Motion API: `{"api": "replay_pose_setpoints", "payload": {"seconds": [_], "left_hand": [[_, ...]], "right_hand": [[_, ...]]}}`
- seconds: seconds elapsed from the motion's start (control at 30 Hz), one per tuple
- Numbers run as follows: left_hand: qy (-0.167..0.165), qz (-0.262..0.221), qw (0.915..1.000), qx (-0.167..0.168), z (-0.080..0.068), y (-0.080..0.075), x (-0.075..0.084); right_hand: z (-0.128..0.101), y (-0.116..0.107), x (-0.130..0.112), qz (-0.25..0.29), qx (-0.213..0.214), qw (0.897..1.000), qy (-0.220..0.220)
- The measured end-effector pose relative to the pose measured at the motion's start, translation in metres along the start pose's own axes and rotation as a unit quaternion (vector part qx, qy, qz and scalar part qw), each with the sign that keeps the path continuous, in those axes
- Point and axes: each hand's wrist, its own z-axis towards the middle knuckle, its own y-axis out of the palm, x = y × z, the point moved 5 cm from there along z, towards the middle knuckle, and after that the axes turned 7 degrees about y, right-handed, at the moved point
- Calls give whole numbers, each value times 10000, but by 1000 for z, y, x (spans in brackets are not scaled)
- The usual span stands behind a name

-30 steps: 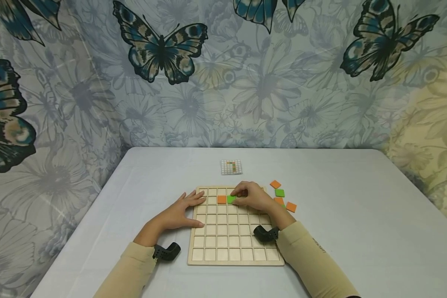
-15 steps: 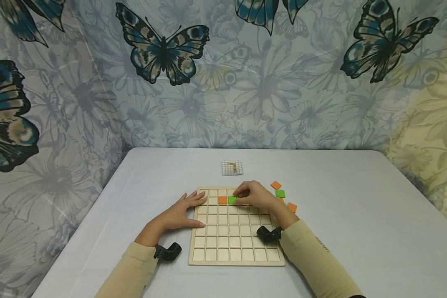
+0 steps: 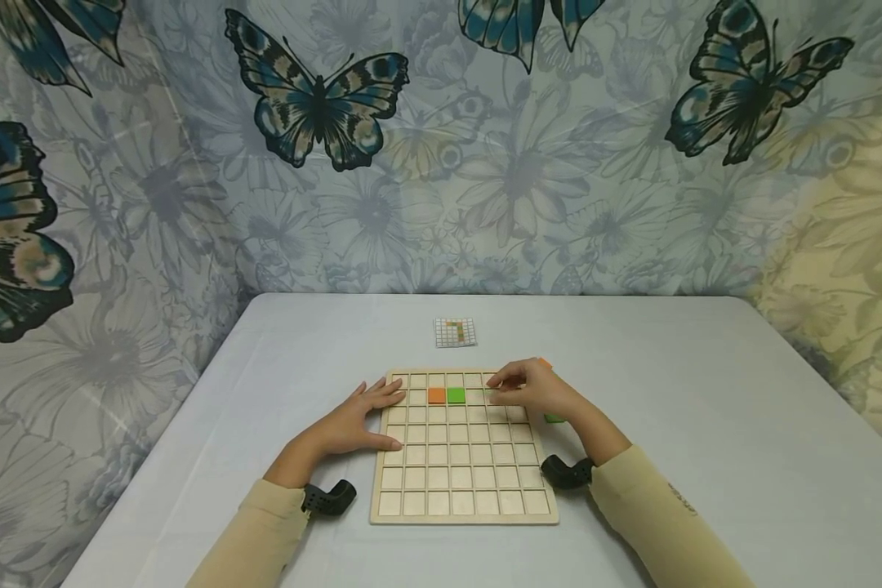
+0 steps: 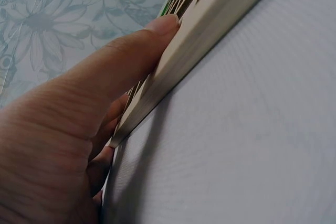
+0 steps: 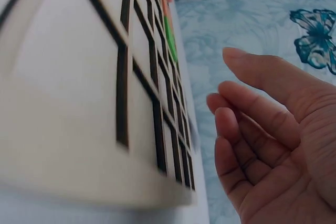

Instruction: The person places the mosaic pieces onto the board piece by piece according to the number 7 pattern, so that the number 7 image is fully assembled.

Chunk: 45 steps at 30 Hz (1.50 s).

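Note:
A wooden grid board (image 3: 463, 490) lies on the grey table (image 3: 706, 457). In its second row sit an orange tile (image 3: 437, 395) and a green tile (image 3: 456, 395) side by side. My left hand (image 3: 363, 416) rests flat on the board's left edge (image 4: 210, 35), fingers straight. My right hand (image 3: 529, 388) hovers over the board's upper right corner, fingers loosely curled and holding nothing (image 5: 262, 129). It covers most of the loose tiles; only an orange tile (image 3: 545, 363) and a green tile (image 3: 554, 418) peek out beside it.
A small pattern card (image 3: 455, 331) lies on the table beyond the board. A butterfly-print curtain (image 3: 441, 147) hangs behind and to both sides. Black wrist mounts (image 3: 331, 496) sit near the board's lower corners.
My right hand has let go of the green tile in the second row and moved right, towards the loose tiles. The left hand has stayed put.

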Motion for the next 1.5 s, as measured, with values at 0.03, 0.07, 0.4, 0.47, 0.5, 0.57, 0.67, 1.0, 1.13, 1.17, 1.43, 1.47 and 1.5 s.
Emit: {"api": "replay_pose_setpoints", "payload": {"seconds": [0.03,0.07,0.4,0.47,0.5,0.57,0.67,1.0,1.13,1.17,1.43,1.47,1.5], "left_hand": [[1,-1,10000,-2,0,0,0],[3,2,10000,-2,0,0,0],[24,-14,10000,36,0,0,0],[20,-32,10000,29,0,1,0],[23,-41,10000,26,0,1,0],[24,-64,10000,31,0,0,1],[28,-50,10000,32,0,0,1],[21,-68,10000,38,0,0,2],[6,-71,10000,48,-1,0,2],[-10,-79,10000,47,-1,0,2],[-2,-82,10000,42,0,0,2],[-1,-80,10000,36,0,0,1],[0,-75,10000,34,0,1,1]], "right_hand": [[-2,-2,1,-48,45,10000,-12],[-4,-4,2,-79,81,9999,-22],[-23,-21,16,5,215,9996,196],[-27,-24,18,-31,263,9994,216],[-29,-26,19,-65,290,9993,234],[-33,-28,21,-143,326,9991,229],[-38,-32,25,-290,409,9984,242],[-57,-42,35,-454,657,9967,172],[-65,-46,38,-459,746,9959,247],[-66,-47,38,-467,770,9956,254],[-76,-52,46,-620,1070,9916,371],[-76,-52,47,-627,1108,9910,408],[-76,-52,49,-613,1129,9907,440]]}}
